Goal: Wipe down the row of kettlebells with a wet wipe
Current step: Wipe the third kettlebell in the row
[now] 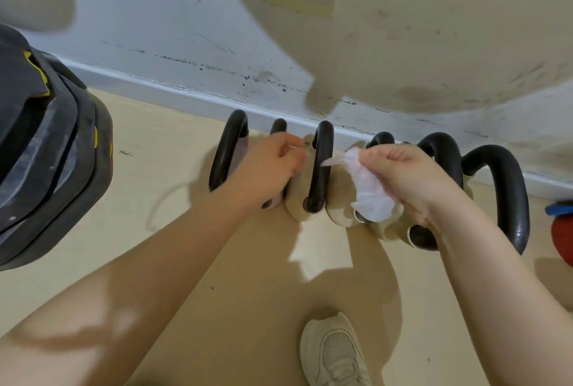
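**Kettlebell wipe-down: wipe in hand, contact not yet confirmed**

Scuffed white wall (161, 32) and skirting run behind a pale floor (173, 230) on which the row of kettlebells (322, 168) stands, black handles upright, bodies touching or nearly so.

The right hand (412, 181) holds the wet wipe (369, 190), fingers closed over one end of the bunched sheet, the rest hanging loose above a beige bell body between two handles. The left hand (273, 165) sits over the second bell from the left, fingers curled and pinched lightly together; whether it grips anything cannot be told.

Risks noted:
- Crumpled wipe offers little surface; passes may miss the handle undersides.
- Bells packed close together, so facing sides are likely to go uncleaned unless separated.
- Shifting a bell risks tipping it toward the shoe (335, 351) below.
- Damp handles could slip under the steadying hand.
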